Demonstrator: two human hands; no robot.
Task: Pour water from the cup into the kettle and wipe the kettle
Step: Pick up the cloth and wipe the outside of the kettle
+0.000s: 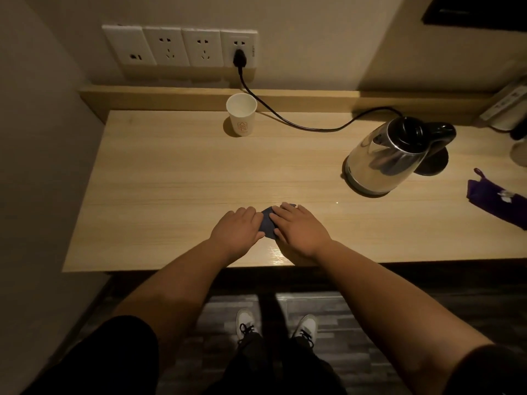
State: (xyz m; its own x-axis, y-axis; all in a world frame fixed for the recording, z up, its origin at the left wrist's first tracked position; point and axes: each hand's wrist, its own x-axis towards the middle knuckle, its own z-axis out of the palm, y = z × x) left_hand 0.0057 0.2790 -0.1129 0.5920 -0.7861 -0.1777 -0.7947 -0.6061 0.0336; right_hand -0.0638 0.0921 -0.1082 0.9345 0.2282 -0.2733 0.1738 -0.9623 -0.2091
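A white paper cup stands upright at the back of the wooden desk, left of centre. A steel kettle with a black lid and handle sits on its base at the right. Near the front edge a small dark blue cloth lies flat between my hands. My left hand rests on the cloth's left side with its fingers laid flat. My right hand lies over its right side, fingers stretched forward. Most of the cloth is hidden under them.
A black cord runs from a wall socket across the back of the desk to the kettle. A purple pouch lies at the right edge. A white power strip sits at the back right. A wall closes the left side.
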